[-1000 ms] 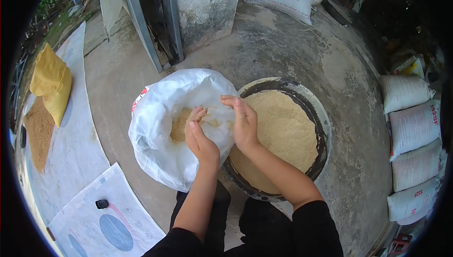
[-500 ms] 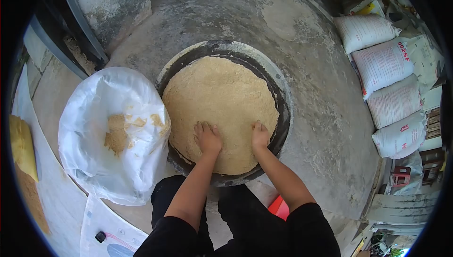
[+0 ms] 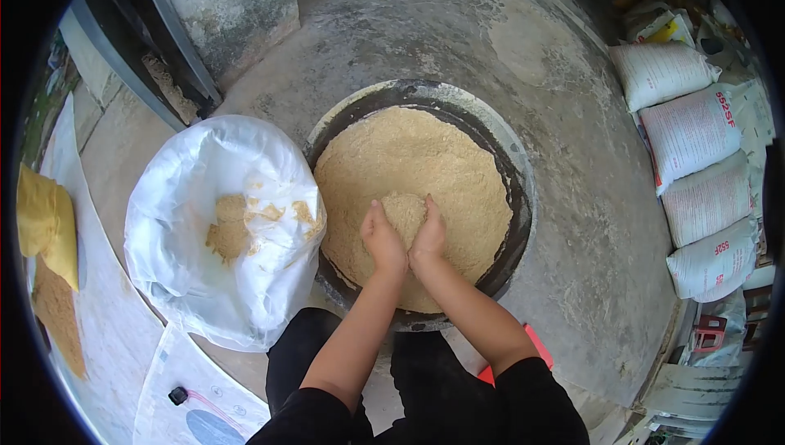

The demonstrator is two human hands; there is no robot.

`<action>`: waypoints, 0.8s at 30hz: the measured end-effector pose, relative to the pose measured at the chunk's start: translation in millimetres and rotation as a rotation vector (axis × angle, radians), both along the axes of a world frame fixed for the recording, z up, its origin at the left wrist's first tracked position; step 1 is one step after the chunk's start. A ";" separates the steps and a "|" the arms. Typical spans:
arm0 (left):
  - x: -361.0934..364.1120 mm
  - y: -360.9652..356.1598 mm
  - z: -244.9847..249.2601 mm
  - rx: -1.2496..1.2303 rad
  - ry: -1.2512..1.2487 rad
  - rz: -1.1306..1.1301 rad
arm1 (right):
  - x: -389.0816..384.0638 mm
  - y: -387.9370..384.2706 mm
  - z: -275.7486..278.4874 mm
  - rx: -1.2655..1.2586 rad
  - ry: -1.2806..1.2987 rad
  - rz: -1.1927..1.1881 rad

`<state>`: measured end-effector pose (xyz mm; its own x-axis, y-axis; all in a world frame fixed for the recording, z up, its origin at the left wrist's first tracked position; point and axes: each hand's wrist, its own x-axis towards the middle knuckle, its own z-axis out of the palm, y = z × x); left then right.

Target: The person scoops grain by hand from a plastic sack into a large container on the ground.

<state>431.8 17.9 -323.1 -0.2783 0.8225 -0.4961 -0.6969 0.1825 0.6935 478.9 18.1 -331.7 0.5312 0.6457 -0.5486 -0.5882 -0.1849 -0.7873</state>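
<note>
A round dark tub (image 3: 521,192) with a pale crusted rim is filled with tan, crumbly meal (image 3: 409,147). My left hand (image 3: 383,237) and my right hand (image 3: 429,232) are cupped together near the tub's middle, wrists close. Between them they hold a rounded heap of the meal (image 3: 405,214). Left of the tub stands a container lined with white translucent plastic (image 3: 163,224), with some tan meal (image 3: 229,228) at its bottom.
White printed sacks (image 3: 691,138) are stacked at the right. A yellow sack (image 3: 49,224) lies far left beside a brown pile (image 3: 59,314). A concrete pillar (image 3: 229,12) stands at upper left. Something red (image 3: 536,347) is by my right leg.
My hands were apart on the meal and have come together, now cupping a heap of it. The whole view has shifted, with the tub appearing farther right.
</note>
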 end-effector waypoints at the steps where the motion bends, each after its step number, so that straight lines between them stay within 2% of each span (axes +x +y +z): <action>1: -7.8 4.8 15.9 0.057 -0.064 0.054 | -7.7 5.9 17.3 0.067 -0.020 0.016; 2: -17.2 9.0 25.1 0.064 -0.056 0.089 | -16.6 11.2 33.6 0.074 -0.012 0.052; 4: -40.3 15.7 40.9 0.159 -0.008 0.110 | -38.1 20.3 64.2 0.270 0.142 0.080; 8: -93.9 20.8 101.1 0.235 0.069 0.219 | -88.9 33.0 114.6 0.362 0.286 0.287; 10: -121.2 21.5 122.6 0.276 -0.095 0.354 | -121.1 36.9 131.3 0.378 0.115 0.435; 12: -151.5 20.9 122.6 0.296 -0.064 0.403 | -151.1 44.5 124.0 0.377 -0.028 0.535; 16: -198.2 23.5 105.1 0.248 0.158 0.533 | -199.6 44.8 118.9 0.486 -0.216 0.768; 18: -212.0 25.0 91.3 0.244 0.245 0.577 | -213.0 45.8 110.6 0.511 -0.231 0.802; 20: -217.6 24.5 80.0 0.232 0.448 0.510 | -213.8 47.3 105.3 0.530 -0.252 0.822; 21: -216.6 20.9 78.6 0.207 0.552 0.450 | -207.8 47.3 103.9 0.596 -0.360 0.875; 22: -213.9 19.2 77.8 0.209 0.554 0.442 | -200.7 46.7 102.3 0.659 -0.470 0.923; 24: -199.4 16.9 79.5 0.268 0.734 0.287 | -178.5 39.7 108.1 0.729 -0.472 0.889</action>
<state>232.4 34.8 -243.7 -0.6716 0.7347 0.0958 -0.0445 -0.1691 0.9846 300.4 57.8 -223.6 -0.1981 0.9564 0.2146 -0.1144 0.1949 -0.9741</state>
